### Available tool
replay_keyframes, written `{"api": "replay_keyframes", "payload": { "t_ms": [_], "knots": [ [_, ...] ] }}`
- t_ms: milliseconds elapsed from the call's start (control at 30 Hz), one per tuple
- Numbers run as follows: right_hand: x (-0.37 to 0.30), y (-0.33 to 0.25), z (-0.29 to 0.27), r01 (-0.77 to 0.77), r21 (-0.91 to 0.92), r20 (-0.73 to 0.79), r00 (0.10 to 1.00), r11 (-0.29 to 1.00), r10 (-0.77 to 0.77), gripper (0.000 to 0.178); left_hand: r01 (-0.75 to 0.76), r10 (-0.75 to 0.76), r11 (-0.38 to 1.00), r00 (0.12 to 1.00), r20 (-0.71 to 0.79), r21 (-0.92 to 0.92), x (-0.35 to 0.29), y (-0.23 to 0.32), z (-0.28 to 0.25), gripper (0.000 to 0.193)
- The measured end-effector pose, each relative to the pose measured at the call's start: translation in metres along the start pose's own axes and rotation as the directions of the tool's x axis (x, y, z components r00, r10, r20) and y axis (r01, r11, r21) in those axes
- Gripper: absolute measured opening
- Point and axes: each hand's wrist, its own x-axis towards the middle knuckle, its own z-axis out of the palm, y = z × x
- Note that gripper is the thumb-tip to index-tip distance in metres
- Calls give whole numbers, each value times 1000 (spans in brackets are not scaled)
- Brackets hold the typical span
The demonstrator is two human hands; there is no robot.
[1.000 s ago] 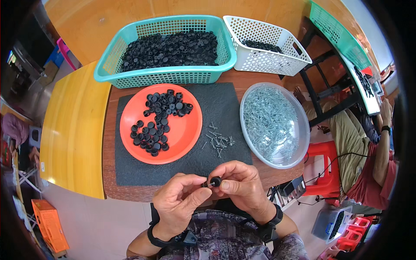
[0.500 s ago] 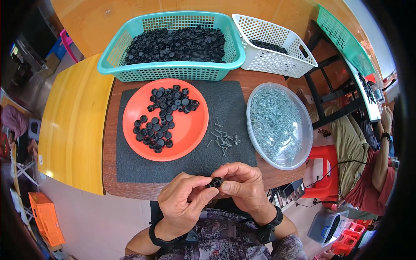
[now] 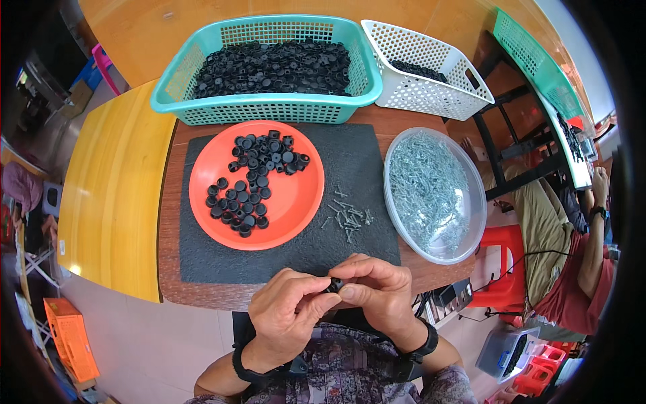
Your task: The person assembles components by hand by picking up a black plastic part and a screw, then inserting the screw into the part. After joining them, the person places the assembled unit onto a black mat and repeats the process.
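Between the fingertips of both hands, just past the table's near edge, is a small black plastic cap [image 3: 334, 285]. My left hand [image 3: 288, 311] pinches it from the left; my right hand [image 3: 381, 294] grips it from the right with thumb and forefinger. The fingers cover much of the cap. Ahead of my hands, a loose cluster of screws [image 3: 350, 218] lies on the dark mat [image 3: 269, 268]. An orange-red plate [image 3: 296, 214] on the mat's left holds many black caps [image 3: 243, 207]. Right of the mat stands a clear round tub [image 3: 445, 254] full of silvery screws [image 3: 425, 182].
Behind the plate stands a teal basket [image 3: 269, 111] heaped with black parts, beside a white perforated basket [image 3: 431, 97]. A yellow board [image 3: 108, 202] adjoins the table's left side. At the right are a red stool [image 3: 501, 269] and another person's arm [image 3: 592, 249].
My hands have drawn slightly closer around the cap, and less of it shows between the fingers. The plate, screws and baskets stay in place.
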Motion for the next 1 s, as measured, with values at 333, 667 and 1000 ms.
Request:
{"api": "replay_keyframes", "payload": {
  "t_ms": [333, 667, 1000],
  "knots": [
    [-2, 0, 0, 178, -255, 8, 983, 950, -182, 24, 228, -240, 926, 971, -2, -300, -4, -1, 2, 24],
    [-7, 1, 1, 167, -231, -15, 984, 959, -175, 22, 63, -62, 989, 998, 11, -135, -1, -4, 0, 25],
    [-10, 4, 3, 57, 20, -87, 995, 998, -55, 20, 29, -23, 985, 999, 36, -173, 0, -6, 1, 24]
  ]
}}
